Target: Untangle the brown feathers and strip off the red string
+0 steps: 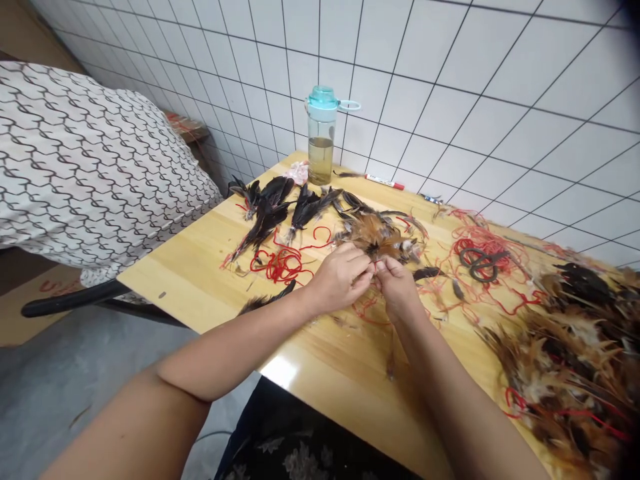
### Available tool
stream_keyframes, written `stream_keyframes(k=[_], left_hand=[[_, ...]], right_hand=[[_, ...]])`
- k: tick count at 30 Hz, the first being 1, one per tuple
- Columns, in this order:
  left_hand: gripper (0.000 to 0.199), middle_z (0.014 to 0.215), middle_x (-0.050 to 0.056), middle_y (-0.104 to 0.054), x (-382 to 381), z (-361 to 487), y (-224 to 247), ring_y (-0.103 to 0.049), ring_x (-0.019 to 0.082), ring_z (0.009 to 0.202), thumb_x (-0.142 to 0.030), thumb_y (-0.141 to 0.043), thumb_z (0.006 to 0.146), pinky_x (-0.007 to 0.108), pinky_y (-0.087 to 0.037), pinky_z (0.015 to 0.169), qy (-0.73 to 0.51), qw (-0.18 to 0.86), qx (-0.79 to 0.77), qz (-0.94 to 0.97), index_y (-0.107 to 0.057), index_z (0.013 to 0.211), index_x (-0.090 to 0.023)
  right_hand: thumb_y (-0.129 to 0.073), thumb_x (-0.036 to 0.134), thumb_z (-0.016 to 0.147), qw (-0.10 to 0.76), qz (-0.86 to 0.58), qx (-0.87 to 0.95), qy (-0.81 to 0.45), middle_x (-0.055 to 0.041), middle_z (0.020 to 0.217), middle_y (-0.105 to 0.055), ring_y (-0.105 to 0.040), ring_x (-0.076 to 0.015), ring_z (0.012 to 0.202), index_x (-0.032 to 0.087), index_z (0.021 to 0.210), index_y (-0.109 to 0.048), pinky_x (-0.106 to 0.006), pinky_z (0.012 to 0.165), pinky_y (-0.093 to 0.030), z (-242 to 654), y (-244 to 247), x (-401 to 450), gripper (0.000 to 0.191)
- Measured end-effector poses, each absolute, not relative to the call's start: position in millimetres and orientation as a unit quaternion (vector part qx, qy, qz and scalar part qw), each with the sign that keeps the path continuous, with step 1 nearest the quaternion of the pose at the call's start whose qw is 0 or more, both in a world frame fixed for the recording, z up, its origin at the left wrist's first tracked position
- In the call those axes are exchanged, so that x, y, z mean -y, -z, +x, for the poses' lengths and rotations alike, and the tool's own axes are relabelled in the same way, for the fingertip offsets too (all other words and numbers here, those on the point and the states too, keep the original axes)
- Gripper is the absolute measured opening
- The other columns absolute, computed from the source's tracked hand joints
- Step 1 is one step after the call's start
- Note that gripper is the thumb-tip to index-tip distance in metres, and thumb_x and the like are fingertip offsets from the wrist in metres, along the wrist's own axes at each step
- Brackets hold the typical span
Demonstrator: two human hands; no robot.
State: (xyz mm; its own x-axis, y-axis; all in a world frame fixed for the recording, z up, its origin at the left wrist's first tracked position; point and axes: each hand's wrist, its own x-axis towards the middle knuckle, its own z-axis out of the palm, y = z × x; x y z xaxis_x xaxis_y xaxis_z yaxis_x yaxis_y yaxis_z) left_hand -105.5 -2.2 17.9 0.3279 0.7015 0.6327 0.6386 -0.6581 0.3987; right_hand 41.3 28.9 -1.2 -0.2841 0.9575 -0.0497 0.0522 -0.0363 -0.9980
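My left hand (345, 279) is closed, its fingers curled near my right fingertips. A bit of red string (375, 266) shows in the small gap between the two hands, and both pinch it. My right hand (399, 285) has thumb and forefinger pressed together. Just beyond the fingertips lies a bundle of brown and black feathers (375, 232), its base close against my fingers; whether the fingers also grip that base is hidden. Left of my hands rests a tangle of red string (283, 265). Several bunches of black feathers (270, 207) lie behind it.
A bottle with a turquoise lid (321, 137) stands at the table's (170, 267) back corner. A red-capped marker (384, 182) lies by the tiled wall. Black-handled scissors (477, 262) rest on pinkish string to the right. A large feather heap (575, 360) covers the right side.
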Motion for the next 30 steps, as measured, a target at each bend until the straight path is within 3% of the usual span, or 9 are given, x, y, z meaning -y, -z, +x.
stream_keyframes(k=[6, 9, 13, 17, 20, 22, 25, 28, 30], left_hand=[[0.01, 0.086, 0.005, -0.058, -3, -116, -19, -0.054, 0.015, 0.086, -0.016, -0.05, 0.084, 0.028, -0.043, 0.079, -0.453, 0.139, -0.402, 0.784, -0.058, 0.079, -0.016], [0.01, 0.088, 0.006, -0.057, -3, -118, -19, -0.053, 0.015, 0.088, -0.015, -0.05, 0.084, 0.027, -0.044, 0.079, -0.442, 0.106, -0.399, 0.796, -0.059, 0.081, -0.015], [0.015, 0.089, 0.008, -0.058, 3, -113, -19, -0.049, 0.018, 0.086, -0.015, -0.046, 0.088, 0.032, -0.041, 0.079, -0.347, -0.048, -0.401, 0.847, -0.06, 0.084, -0.015], [0.02, 0.088, 0.008, -0.06, 5, -112, -19, -0.047, 0.019, 0.085, -0.017, -0.04, 0.093, 0.035, -0.038, 0.076, -0.26, -0.149, -0.366, 0.881, -0.06, 0.088, -0.015], [0.022, 0.088, 0.009, -0.06, -1, -119, -20, -0.048, 0.019, 0.087, -0.018, -0.039, 0.094, 0.035, -0.038, 0.076, -0.236, -0.13, -0.349, 0.898, -0.061, 0.088, -0.016], [0.023, 0.087, 0.009, -0.061, -6, -127, -23, -0.05, 0.019, 0.088, -0.018, -0.04, 0.093, 0.034, -0.039, 0.078, -0.241, -0.073, -0.358, 0.899, -0.062, 0.083, -0.016], [0.021, 0.088, 0.008, -0.062, -13, -143, -33, -0.054, 0.017, 0.087, -0.021, -0.046, 0.09, 0.031, -0.043, 0.08, -0.262, 0.117, -0.341, 0.895, -0.063, 0.08, -0.016], [0.015, 0.091, 0.007, -0.063, -15, -157, -44, -0.059, 0.015, 0.085, -0.026, -0.053, 0.086, 0.027, -0.046, 0.08, -0.284, 0.302, -0.268, 0.869, -0.065, 0.081, -0.017], [0.012, 0.093, 0.008, -0.064, -15, -159, -46, -0.061, 0.016, 0.086, -0.027, -0.059, 0.081, 0.027, -0.048, 0.079, -0.343, 0.345, -0.249, 0.838, -0.065, 0.084, -0.017]], right_hand=[[-0.066, 0.036, 0.065, 0.352, -0.405, 0.47, -0.701, 0.0113, 0.046, -0.032, -0.019, -0.0051, 0.039, 0.022, 0.067, -0.042, -0.021, 0.04, -0.013, 42, -12, -27, 0.028], [-0.063, 0.037, 0.067, 0.348, -0.422, 0.487, -0.681, 0.0104, 0.048, -0.031, -0.019, -0.0062, 0.04, 0.022, 0.067, -0.043, -0.021, 0.04, -0.014, 43, -11, -29, 0.025], [-0.049, 0.032, 0.079, 0.384, -0.478, 0.667, -0.424, 0.0013, 0.06, -0.047, -0.041, -0.0127, 0.055, 0.021, 0.065, -0.047, -0.025, 0.051, -0.03, 42, -5, -27, 0.017], [-0.042, 0.02, 0.086, 0.221, -0.534, 0.808, -0.111, -0.0048, 0.082, -0.061, -0.05, -0.0142, 0.064, 0.021, 0.075, -0.059, -0.026, 0.054, -0.029, 40, -4, -18, 0.02], [-0.04, 0.015, 0.087, 0.117, -0.521, 0.845, -0.033, -0.0075, 0.086, -0.063, -0.053, -0.0142, 0.062, 0.019, 0.083, -0.063, -0.028, 0.052, -0.026, 40, -8, -14, 0.023], [-0.041, 0.01, 0.083, 0.091, -0.487, 0.867, -0.054, -0.009, 0.087, -0.064, -0.055, -0.0158, 0.065, 0.018, 0.082, -0.064, -0.027, 0.054, -0.029, 42, -14, -16, 0.025], [-0.044, 0.005, 0.076, 0.105, -0.362, 0.9, -0.22, -0.0062, 0.081, -0.065, -0.056, -0.0158, 0.071, 0.019, 0.07, -0.062, -0.026, 0.063, -0.037, 48, -26, -22, 0.024], [-0.05, 0.017, 0.079, 0.145, -0.228, 0.854, -0.444, -0.0017, 0.064, -0.058, -0.052, -0.0148, 0.067, 0.02, 0.058, -0.057, -0.027, 0.067, -0.04, 53, -36, -26, 0.022], [-0.054, 0.03, 0.081, 0.182, -0.23, 0.775, -0.56, 0.0, 0.059, -0.054, -0.047, -0.0132, 0.058, 0.02, 0.057, -0.056, -0.027, 0.061, -0.04, 54, -36, -24, 0.026]])
